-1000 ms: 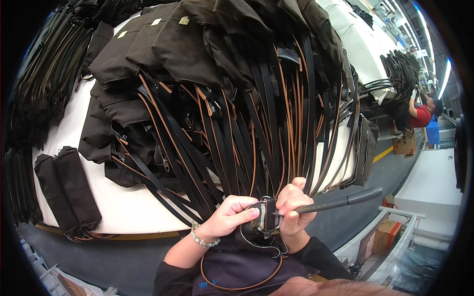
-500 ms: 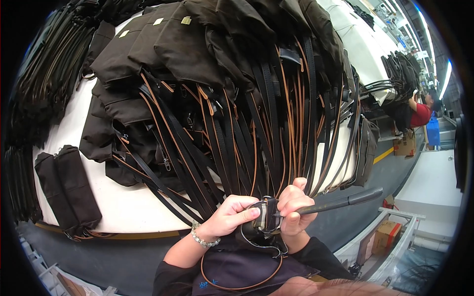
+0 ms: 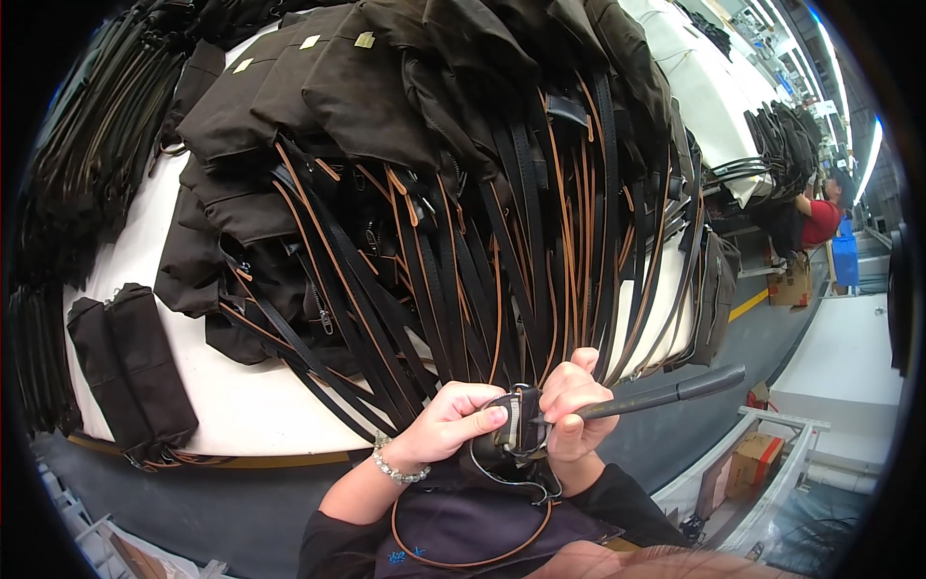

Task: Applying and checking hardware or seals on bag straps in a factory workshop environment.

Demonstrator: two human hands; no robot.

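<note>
My left hand [image 3: 449, 422] pinches the edge of a dark bag piece [image 3: 518, 444] with a light zipper strip, thumb on top. A beaded bracelet [image 3: 399, 467] circles that wrist. In my right hand [image 3: 578, 400] is a thick black pen [image 3: 678, 390], its long rear end sticking out to the right. The pen's narrow tip lies close against the zipper strip; whether it touches cannot be made out. Below the hands, a black strap with a tan edge [image 3: 472, 564] loops over my lap.
A large heap of dark bags [image 3: 376, 106] with many straps [image 3: 453, 318] covers the white table [image 3: 260, 417]. One folded dark bag [image 3: 135, 372] lies at its left. On the right stand a metal rack [image 3: 786, 463] and a cardboard box [image 3: 755, 458]. A person in red [image 3: 821, 224] is farther off.
Almost nothing differs. The pen's rear end has shifted slightly left and up, while both hands keep their hold. The distant person has moved a little.
</note>
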